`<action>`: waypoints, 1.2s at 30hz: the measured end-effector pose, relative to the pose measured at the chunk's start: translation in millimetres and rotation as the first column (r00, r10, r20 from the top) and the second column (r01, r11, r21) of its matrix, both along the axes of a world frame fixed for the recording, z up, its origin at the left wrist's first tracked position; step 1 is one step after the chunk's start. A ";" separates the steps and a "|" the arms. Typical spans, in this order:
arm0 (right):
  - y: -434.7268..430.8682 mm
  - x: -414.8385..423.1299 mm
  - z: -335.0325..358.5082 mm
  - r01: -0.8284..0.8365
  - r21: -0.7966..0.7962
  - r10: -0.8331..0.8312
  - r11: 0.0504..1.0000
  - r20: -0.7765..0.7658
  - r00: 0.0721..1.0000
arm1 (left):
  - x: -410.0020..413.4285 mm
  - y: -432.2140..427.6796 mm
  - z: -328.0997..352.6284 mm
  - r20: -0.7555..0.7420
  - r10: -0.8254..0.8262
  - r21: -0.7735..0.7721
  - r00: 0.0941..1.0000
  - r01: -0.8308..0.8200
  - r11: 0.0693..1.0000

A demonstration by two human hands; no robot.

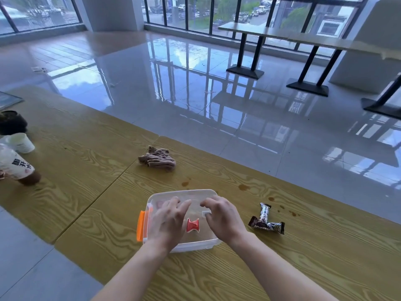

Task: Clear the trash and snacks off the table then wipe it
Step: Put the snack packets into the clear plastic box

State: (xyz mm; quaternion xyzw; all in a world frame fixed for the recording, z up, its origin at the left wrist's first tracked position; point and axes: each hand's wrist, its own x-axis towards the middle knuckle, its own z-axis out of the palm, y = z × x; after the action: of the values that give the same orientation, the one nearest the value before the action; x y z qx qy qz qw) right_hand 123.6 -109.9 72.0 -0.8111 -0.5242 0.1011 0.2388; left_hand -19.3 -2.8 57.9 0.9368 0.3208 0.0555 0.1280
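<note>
A clear plastic box with an orange latch on its left side sits on the wooden table in front of me. My left hand lies on its lid with fingers spread. My right hand touches the lid with arched fingertips. A red snack packet shows through the lid between my hands. Two dark snack bars lie crossed on the table just right of the box. A crumpled brown cloth lies farther back. Brown spill spots mark the wood behind the box.
At the far left stand a white paper cup, a labelled drink bottle and a dark round object. The table's far edge runs diagonally, with glossy floor beyond. Other tables stand by the windows.
</note>
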 end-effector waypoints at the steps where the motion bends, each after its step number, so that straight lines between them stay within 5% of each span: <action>1: -3.2 3.6 3.0 0.016 0.017 -0.016 1.000 0.000 1.000 | 4.2 -2.2 2.9 0.006 -0.007 -0.003 1.000 0.007 1.000; 14: -89.3 80.3 9.8 0.302 -0.048 -0.303 0.952 -0.001 0.953 | 97.9 -58.9 33.5 0.175 -0.229 -0.005 0.957 0.234 0.972; 21: -129.0 122.6 -11.5 0.385 -0.162 -0.387 0.908 0.019 0.922 | 158.4 -95.6 22.2 0.108 -0.320 -0.071 0.941 0.328 0.942; 36: -135.3 157.5 -78.3 0.269 -0.358 -0.290 0.894 -0.006 0.957 | 235.3 -111.7 -49.2 -0.166 -0.229 -0.330 0.959 0.165 0.929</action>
State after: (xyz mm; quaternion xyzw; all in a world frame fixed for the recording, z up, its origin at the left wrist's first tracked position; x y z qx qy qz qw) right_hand 281.1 -245.2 -6.3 -0.9042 -0.3682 0.1823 0.1164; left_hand 216.0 -114.5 8.8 0.9329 0.2408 -0.1045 0.2466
